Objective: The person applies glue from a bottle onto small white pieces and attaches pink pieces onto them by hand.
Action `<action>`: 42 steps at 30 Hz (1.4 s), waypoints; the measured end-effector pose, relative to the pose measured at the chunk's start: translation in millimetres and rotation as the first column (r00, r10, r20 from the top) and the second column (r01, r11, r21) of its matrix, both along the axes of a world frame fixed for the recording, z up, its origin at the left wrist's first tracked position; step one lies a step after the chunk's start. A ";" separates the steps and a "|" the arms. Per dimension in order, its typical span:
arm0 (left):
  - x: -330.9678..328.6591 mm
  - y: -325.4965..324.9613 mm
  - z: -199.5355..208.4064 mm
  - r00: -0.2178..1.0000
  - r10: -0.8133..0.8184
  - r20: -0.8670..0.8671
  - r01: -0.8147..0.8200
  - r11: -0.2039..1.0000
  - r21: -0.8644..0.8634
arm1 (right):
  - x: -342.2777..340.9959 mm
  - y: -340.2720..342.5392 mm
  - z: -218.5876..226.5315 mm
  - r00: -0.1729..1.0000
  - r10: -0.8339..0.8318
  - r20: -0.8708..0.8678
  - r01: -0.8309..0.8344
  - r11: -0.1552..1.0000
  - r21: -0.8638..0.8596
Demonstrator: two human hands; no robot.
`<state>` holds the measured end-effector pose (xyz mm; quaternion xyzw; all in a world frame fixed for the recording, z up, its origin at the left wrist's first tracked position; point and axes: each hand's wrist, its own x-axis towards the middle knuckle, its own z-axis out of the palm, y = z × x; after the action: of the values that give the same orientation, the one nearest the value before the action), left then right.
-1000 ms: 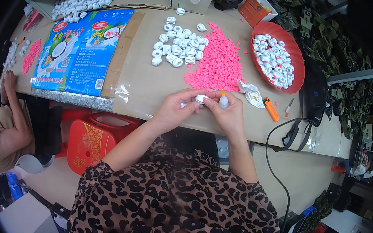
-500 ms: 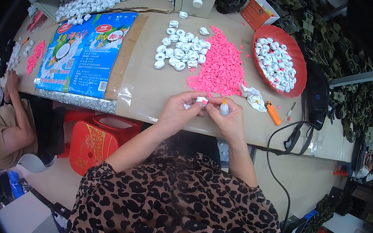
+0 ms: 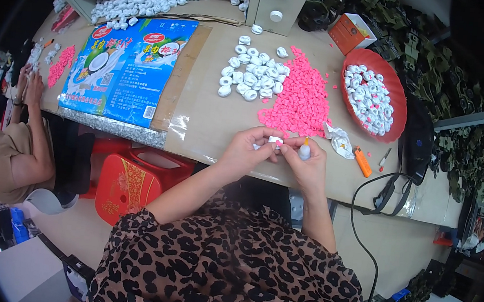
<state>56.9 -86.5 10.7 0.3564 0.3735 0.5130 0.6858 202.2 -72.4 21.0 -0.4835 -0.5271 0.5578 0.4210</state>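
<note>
My left hand (image 3: 249, 151) pinches a small white rounded piece (image 3: 275, 140) at the table's front edge. A pink bit shows on that piece's near side, where my right thumb and fingertip press against it. Also in my right hand (image 3: 310, 168) is a small whitish squeeze bottle (image 3: 304, 152) with a yellow tip, tucked between the fingers with its tip up. Another bit of white shows by my left fingers, too small to name. Just beyond my hands lies a heap of small pink pieces (image 3: 300, 101), with a group of white rounded pieces (image 3: 252, 73) to its left.
Right of the heap stand a red bowl (image 3: 398, 116) of white pieces, crumpled white paper (image 3: 341, 142), an orange cutter knife (image 3: 362, 161) and a small pointed tool (image 3: 385, 159). A blue printed cardboard sheet (image 3: 124, 75) lies left. A co-worker (image 3: 24, 147) sits far left near a red stool (image 3: 124, 189).
The whole view has shifted, so the table's things sit farther right. My hands stay together on the white piece, the right fingers now pressing closer on its pink bit. The co-worker's hands have shifted.
</note>
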 end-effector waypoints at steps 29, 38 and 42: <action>-47.4 12.6 22.7 0.965 0.022 0.263 0.033 0.978 -0.204 | 34.6 13.5 -8.9 0.704 -0.200 -0.681 0.203 0.976 -0.076; -18.7 11.5 4.4 0.998 -0.052 0.030 0.054 0.998 -0.042 | 15.6 11.0 -1.7 0.707 -0.093 -0.701 0.172 0.984 0.043; -23.0 11.2 2.1 0.993 -0.116 0.012 0.117 0.991 -0.072 | 12.6 2.2 -9.3 0.817 -0.099 -0.568 0.214 0.967 0.140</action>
<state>33.8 -75.3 12.7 0.3505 0.3678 0.4596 0.7285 214.8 -70.2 11.7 -0.2979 -0.3926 0.5826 0.6463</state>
